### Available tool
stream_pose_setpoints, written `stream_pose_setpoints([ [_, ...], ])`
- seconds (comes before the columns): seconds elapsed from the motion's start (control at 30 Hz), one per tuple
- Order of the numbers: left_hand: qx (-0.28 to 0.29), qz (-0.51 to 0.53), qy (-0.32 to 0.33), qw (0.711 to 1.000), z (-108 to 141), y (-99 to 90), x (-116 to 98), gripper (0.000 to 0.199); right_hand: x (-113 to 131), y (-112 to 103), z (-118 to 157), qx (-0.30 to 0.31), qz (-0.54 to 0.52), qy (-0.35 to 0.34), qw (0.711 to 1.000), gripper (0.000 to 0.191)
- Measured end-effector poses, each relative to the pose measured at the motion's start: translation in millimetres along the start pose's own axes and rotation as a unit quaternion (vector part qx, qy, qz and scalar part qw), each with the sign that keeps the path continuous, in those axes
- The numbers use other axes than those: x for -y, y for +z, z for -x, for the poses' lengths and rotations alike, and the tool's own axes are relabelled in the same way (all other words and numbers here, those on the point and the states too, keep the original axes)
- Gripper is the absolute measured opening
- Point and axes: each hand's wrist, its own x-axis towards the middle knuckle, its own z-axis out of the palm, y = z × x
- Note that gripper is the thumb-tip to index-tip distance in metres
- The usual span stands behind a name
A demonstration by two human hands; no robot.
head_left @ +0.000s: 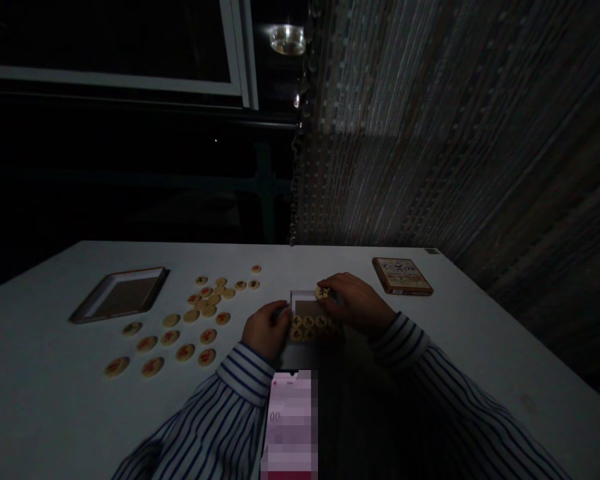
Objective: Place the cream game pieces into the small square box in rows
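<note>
In the head view a small open box [305, 295] lies in front of me with rows of round Chinese chess pieces [309, 322] in its near part, dark characters up. The bare floor of the box shows behind those rows. My left hand [266, 331] is closed at the box's left wall, fingers and thumb gripping it. Over the far right corner, my right hand [357, 303] pinches one Chinese chess piece [323, 293] with a dark character. That hand hides part of the box's right side.
Loose chess pieces [209, 311], some with red characters, lie scattered left of the box on the white table [360, 263]. An upturned lid or tray [130, 293] sits far left. A printed box [403, 276] is at right; a lit phone [290, 427] lies nearest me. Behind hangs a string curtain [380, 133].
</note>
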Motion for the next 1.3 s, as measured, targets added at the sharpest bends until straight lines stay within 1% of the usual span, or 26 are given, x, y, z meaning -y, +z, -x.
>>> stream_pose_setpoints([
  [0.2,0.025,-0.042,0.015,0.999,1.7,0.1,-1.0,0.034,-4.8,-1.1,0.1,-0.007,0.008,0.012,1.000,0.029],
  [0.5,0.064,-0.080,0.035,0.994,2.2,1.0,-1.8,0.034,-7.8,-0.2,0.7,0.003,0.025,0.025,0.999,0.029],
  [0.63,0.082,-0.118,0.022,0.989,2.5,0.8,-3.0,0.034,-8.1,-0.1,1.1,0.010,0.036,0.029,0.999,0.028],
  [0.77,0.100,-0.125,0.025,0.987,2.2,0.5,-2.8,0.034,-8.1,-0.4,1.4,0.015,0.041,0.033,0.998,0.029],
  [1.03,0.097,-0.132,0.039,0.986,1.9,1.2,0.1,0.034,-7.6,-2.0,0.5,0.046,0.046,0.053,0.996,0.030],
  [1.3,0.095,-0.137,0.031,0.986,2.3,1.2,-0.3,0.034,-10.4,0.2,1.3,0.044,0.050,0.048,0.997,0.030],
])
